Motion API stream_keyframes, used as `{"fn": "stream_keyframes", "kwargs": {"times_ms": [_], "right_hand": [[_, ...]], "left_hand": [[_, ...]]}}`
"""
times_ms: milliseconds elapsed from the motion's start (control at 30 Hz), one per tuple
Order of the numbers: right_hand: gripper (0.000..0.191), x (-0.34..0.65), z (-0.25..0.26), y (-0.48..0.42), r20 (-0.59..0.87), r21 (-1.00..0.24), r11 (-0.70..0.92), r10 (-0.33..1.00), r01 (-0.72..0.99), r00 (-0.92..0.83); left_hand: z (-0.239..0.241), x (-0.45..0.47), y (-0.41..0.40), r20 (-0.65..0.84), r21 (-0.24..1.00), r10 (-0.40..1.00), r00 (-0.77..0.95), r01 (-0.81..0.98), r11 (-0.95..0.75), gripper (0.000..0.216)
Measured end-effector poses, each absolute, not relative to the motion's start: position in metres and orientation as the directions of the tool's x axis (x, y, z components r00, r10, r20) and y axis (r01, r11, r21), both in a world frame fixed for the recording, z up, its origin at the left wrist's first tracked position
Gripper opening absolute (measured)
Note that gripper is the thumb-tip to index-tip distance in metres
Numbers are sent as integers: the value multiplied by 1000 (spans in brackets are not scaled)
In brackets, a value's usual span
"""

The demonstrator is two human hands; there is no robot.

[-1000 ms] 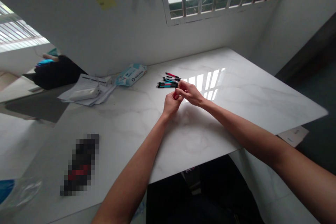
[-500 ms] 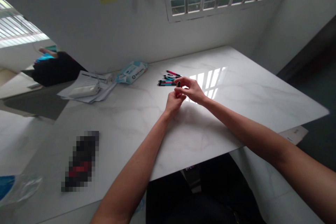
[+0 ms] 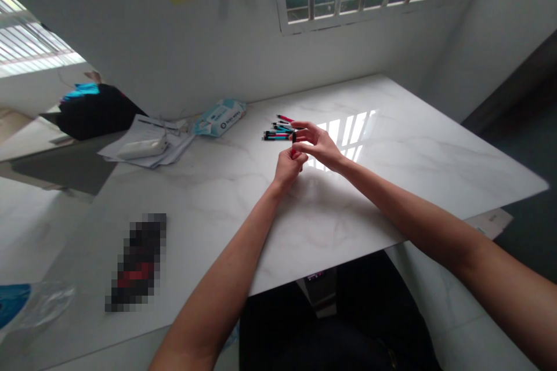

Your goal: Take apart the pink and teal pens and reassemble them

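Note:
A red and black pen (image 3: 293,138) stands roughly upright between my hands, its dark end up. My left hand (image 3: 289,167) is closed round its lower part, which the fingers largely hide. My right hand (image 3: 319,145) has its thumb and fingers curled about the upper part of the pen, pinching it; the exact contact is small in view. Just behind the hands lies a loose pile of pens (image 3: 277,134) with red, blue, black and white barrels, partly covered by my right fingers. All this is over a white marbled table (image 3: 209,208).
Wet wipes (image 3: 221,117) stand by the wall, beside papers (image 3: 130,156) with a white device (image 3: 143,148) on top. A pixelated dark object (image 3: 138,261) lies at front left, near a clear plastic bottle (image 3: 47,304). A dark bag (image 3: 98,113) shows at far left.
My right fingers have spread a little and shifted at the pen's upper end, showing more of its red and black barrel. My left hand stays nearly in place. The view has shifted slightly.

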State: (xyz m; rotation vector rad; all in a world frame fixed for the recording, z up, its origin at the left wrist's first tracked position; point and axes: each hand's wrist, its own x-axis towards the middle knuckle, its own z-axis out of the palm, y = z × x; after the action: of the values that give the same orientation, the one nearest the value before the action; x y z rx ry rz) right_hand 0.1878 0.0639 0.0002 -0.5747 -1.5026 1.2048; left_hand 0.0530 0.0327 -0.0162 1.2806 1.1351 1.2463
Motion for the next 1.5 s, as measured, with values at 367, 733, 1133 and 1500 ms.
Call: {"fn": "stream_keyframes", "kwargs": {"times_ms": [367,733,1133,1500], "right_hand": [[55,192,1,66,437,-899,391,838,-197,-326],[55,194,5,65,432,-902,394,837,-177,-336],[53,194,6,63,449,-894,420,831,-158,-328],[47,193,6,62,451,-892,433,843,-127,-293]], "left_hand": [[-18,53,31,76,997,996,52,27,-77,34],[-15,55,30,97,992,992,76,-83,-91,48],[-16,56,30,99,993,992,84,-74,-92,33],[-12,55,29,114,991,990,82,-80,-107,28]]}}
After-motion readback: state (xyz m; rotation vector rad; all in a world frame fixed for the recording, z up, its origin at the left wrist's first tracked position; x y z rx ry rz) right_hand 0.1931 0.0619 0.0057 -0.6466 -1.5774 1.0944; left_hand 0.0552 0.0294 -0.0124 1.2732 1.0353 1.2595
